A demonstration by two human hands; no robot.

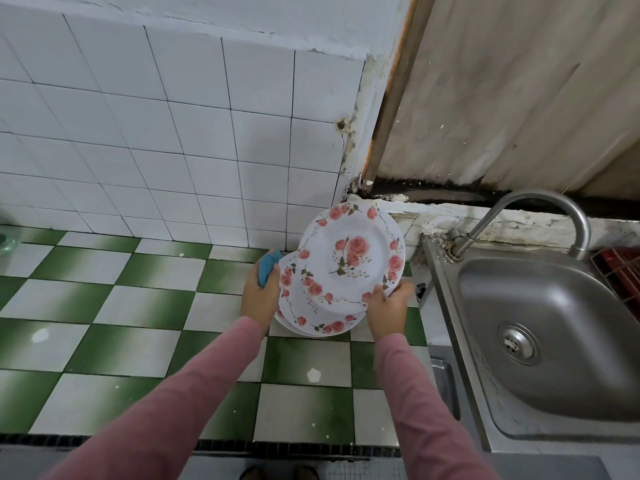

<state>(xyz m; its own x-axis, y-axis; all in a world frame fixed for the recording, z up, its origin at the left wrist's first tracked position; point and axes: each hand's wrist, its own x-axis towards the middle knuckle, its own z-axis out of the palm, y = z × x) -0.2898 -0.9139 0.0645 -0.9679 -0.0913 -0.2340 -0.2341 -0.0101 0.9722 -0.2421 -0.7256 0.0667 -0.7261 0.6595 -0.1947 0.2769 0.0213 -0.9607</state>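
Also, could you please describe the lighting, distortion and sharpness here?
Head view: soft, even light, with a faint shadow on the wall tiles behind the top plate; wide-angle bends the tile lines; the sink shows dull sheen; right hand gripping that plate and left hand holding the blue cloth look sharp.

So the plates (332,271) sit on the counter (138,306) near the back wall (173,133), cloth (267,270) just left of them, sink (554,341) off right, tap (519,216) behind it.

Steel sink (540,341) beside checkered counter (138,306)
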